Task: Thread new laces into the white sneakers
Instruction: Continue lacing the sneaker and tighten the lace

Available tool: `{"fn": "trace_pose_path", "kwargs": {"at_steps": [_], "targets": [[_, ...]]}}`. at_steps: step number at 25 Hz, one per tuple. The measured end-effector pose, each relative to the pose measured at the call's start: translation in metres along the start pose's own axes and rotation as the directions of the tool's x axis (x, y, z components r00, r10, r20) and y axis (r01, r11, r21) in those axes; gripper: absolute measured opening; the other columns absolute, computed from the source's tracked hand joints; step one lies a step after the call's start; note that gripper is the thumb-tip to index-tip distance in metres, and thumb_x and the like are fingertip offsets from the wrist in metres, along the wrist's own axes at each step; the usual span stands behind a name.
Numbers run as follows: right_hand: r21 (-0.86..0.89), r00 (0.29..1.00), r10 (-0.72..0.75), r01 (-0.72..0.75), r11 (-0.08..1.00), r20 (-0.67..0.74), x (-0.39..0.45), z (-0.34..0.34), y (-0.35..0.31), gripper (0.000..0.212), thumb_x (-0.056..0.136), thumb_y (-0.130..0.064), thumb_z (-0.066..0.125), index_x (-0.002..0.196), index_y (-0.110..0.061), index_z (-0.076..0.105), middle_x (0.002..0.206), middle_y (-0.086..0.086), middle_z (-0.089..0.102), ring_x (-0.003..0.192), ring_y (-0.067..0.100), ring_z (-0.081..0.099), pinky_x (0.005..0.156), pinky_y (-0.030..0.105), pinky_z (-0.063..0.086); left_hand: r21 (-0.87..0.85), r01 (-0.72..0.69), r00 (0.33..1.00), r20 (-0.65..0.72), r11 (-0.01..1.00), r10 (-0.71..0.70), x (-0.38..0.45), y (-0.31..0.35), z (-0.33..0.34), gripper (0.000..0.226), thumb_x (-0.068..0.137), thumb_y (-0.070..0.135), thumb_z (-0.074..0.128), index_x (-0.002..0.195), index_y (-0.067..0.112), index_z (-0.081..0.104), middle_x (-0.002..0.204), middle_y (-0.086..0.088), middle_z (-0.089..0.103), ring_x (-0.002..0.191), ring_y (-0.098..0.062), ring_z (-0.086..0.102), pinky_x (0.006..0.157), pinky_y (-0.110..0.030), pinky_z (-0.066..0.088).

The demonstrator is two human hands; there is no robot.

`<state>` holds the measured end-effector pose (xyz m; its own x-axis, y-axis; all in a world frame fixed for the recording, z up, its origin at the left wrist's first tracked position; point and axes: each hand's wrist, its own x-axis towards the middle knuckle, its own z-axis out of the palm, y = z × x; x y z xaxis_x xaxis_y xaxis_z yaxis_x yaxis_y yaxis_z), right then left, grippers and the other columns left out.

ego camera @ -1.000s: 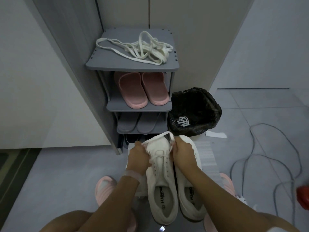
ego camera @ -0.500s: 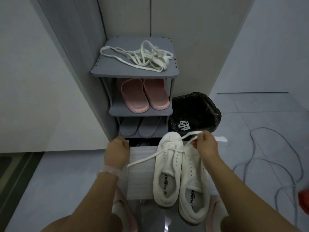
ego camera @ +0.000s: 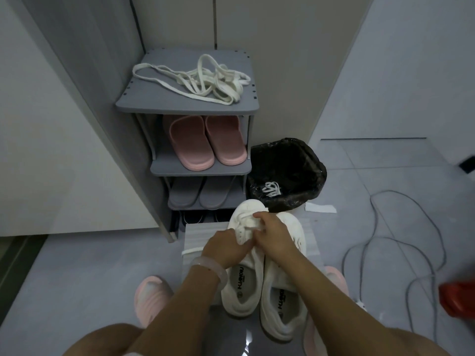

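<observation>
Your left hand [ego camera: 226, 246] and right hand [ego camera: 272, 233] both pinch the white lace [ego camera: 248, 223] over the left white sneaker [ego camera: 244, 278], which sits beside its partly laced pair [ego camera: 282, 299] on the foam sheet [ego camera: 196, 233].

This was a home entryway. A grey shoe rack [ego camera: 187, 105] held pink slippers [ego camera: 204, 141] and grey slippers [ego camera: 199, 192]. A lined bin [ego camera: 305, 160] stood beside it on the tiled floor [ego camera: 385, 181].

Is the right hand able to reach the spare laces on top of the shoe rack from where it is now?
Probably yes, once it lets go. The right hand is busy at the left sneaker, but the spare laces lie uncovered on the shoe rack top, with nothing between.
</observation>
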<state>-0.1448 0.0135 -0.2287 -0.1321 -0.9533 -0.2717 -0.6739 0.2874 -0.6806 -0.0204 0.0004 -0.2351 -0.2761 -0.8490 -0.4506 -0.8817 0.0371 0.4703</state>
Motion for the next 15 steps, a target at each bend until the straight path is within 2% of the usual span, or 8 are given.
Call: {"fn": "trace_pose_path", "kwargs": {"at_steps": [3, 6, 8, 9, 11, 13, 15], "targets": [[-0.022, 0.998, 0.02, -0.021, 1.0, -0.053, -0.002, 0.005, 0.003, 0.044, 0.087, 0.003, 0.044, 0.131, -0.004, 0.049, 0.14, 0.014, 0.042, 0.128, 0.023, 0.041, 0.1, 0.017, 0.027, 0.262, -0.011, 0.997, 0.08, 0.965, -0.01, -0.007, -0.003, 0.0, 0.029, 0.098, 0.018, 0.036, 0.11, -0.002, 0.054, 0.12, -0.018, 0.056, 0.11, -0.031, 0.054, 0.078, -0.031, 0.038], [-0.063, 0.998, 0.051, -0.053, 0.997, -0.029, -0.006, 0.007, 0.005, 0.044, 0.09, -0.001, 0.043, 0.133, -0.008, 0.046, 0.136, 0.012, 0.047, 0.124, 0.023, 0.045, 0.1, 0.023, 0.033, 0.305, 0.009, 0.982, 0.178, 0.952, -0.066, -0.022, -0.007, 0.002, 0.026, 0.096, 0.002, 0.029, 0.094, -0.004, 0.054, 0.124, -0.022, 0.052, 0.113, -0.034, 0.051, 0.089, -0.034, 0.041], [-0.12, 1.0, 0.028, -0.027, 0.992, 0.008, -0.01, 0.008, 0.005, 0.038, 0.09, -0.004, 0.045, 0.127, -0.009, 0.052, 0.129, 0.011, 0.052, 0.118, 0.023, 0.05, 0.092, 0.023, 0.038, 0.255, 0.027, 0.976, 0.2, 0.967, -0.08, -0.034, -0.005, -0.001, 0.031, 0.099, 0.013, 0.03, 0.107, -0.005, 0.054, 0.123, -0.021, 0.053, 0.108, -0.032, 0.054, 0.089, -0.035, 0.042], [-0.14, 1.0, 0.022, -0.022, 0.99, 0.001, -0.012, 0.007, 0.005, 0.032, 0.09, -0.005, 0.046, 0.12, -0.009, 0.057, 0.122, 0.01, 0.057, 0.111, 0.022, 0.054, 0.084, 0.022, 0.039, 0.205, 0.053, 0.971, 0.218, 0.977, -0.099, -0.037, -0.006, -0.006, 0.04, 0.101, 0.026, 0.03, 0.112, -0.004, 0.054, 0.121, -0.02, 0.055, 0.1, -0.03, 0.056, 0.089, -0.034, 0.044], [-0.07, 0.995, 0.074, -0.079, 0.994, -0.061, -0.013, 0.002, 0.007, 0.023, 0.09, -0.008, 0.048, 0.109, -0.009, 0.061, 0.106, 0.009, 0.064, 0.09, 0.018, 0.059, 0.062, 0.015, 0.037, 0.042, 0.162, 0.956, 0.243, 0.986, -0.167, -0.037, -0.007, -0.018, 0.058, 0.098, 0.047, 0.025, 0.109, -0.001, 0.056, 0.112, -0.019, 0.061, 0.085, -0.026, 0.056, 0.085, -0.033, 0.049], [0.031, 0.982, 0.146, -0.143, 0.989, -0.121, -0.012, -0.004, 0.011, 0.018, 0.091, -0.009, 0.048, 0.104, -0.011, 0.061, 0.089, 0.007, 0.066, 0.066, 0.008, 0.054, 0.048, 0.008, 0.034, -0.041, 0.16, 0.984, 0.085, 0.986, -0.156, -0.026, -0.009, -0.024, 0.055, 0.097, 0.048, 0.029, 0.092, 0.002, 0.06, 0.105, -0.019, 0.064, 0.086, -0.029, 0.06, 0.08, -0.033, 0.048], [0.011, 0.977, 0.179, -0.179, 0.984, -0.114, -0.012, -0.005, 0.011, 0.013, 0.092, -0.014, 0.05, 0.084, -0.013, 0.06, 0.073, 0.0, 0.061, 0.057, 0.005, 0.048, 0.053, 0.013, 0.036, -0.123, 0.093, 0.983, -0.149, 0.988, -0.111, -0.012, -0.011, -0.022, 0.037, 0.096, 0.032, 0.041, 0.088, 0.004, 0.063, 0.108, -0.019, 0.063, 0.101, -0.031, 0.059, 0.081, -0.032, 0.044]]}}
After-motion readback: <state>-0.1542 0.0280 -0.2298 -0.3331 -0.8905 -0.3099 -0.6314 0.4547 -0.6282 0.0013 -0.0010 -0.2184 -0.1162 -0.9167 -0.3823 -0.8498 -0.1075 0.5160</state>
